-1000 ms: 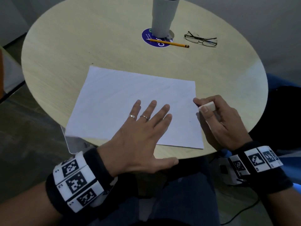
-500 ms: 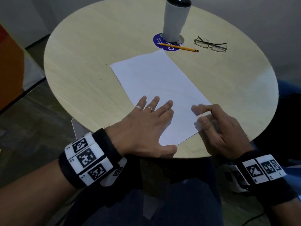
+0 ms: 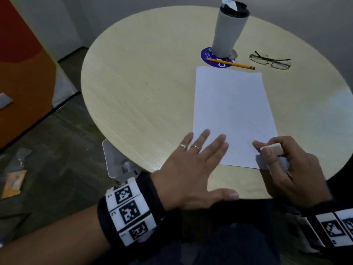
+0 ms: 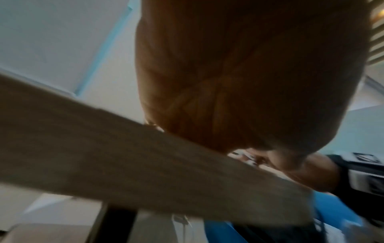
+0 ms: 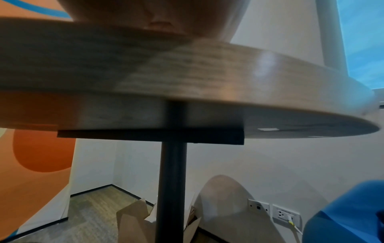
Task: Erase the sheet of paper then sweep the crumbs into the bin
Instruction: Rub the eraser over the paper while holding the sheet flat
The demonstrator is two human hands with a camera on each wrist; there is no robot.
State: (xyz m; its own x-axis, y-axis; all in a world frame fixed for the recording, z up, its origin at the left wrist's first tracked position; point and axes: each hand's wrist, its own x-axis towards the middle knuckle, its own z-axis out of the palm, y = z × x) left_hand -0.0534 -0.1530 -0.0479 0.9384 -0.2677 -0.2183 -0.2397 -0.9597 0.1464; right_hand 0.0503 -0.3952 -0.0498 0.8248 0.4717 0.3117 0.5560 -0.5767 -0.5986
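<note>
A white sheet of paper (image 3: 231,111) lies lengthwise on the round wooden table (image 3: 143,83), its near end by the front edge. My left hand (image 3: 198,150) lies flat with straight fingers, pressing the sheet's near left corner. My right hand (image 3: 267,150) pinches a white eraser (image 3: 274,147) at the sheet's near right corner. A few dark crumbs (image 3: 147,83) dot the table left of the paper. In the left wrist view the palm (image 4: 249,74) fills the frame above the table edge (image 4: 124,156). No bin is clearly in view.
A grey tumbler (image 3: 229,29) stands on a blue coaster (image 3: 208,56) at the back, with a yellow pencil (image 3: 231,64) and glasses (image 3: 271,61) beside it. A chair part (image 3: 114,159) sits below the table's left front. The right wrist view shows the table pedestal (image 5: 171,180) and a brown paper bag (image 5: 133,218).
The sheet has been turned from lying crosswise to lying lengthwise, away from me. Both hands stayed at its near end, the right still with the eraser. My head view shifted left.
</note>
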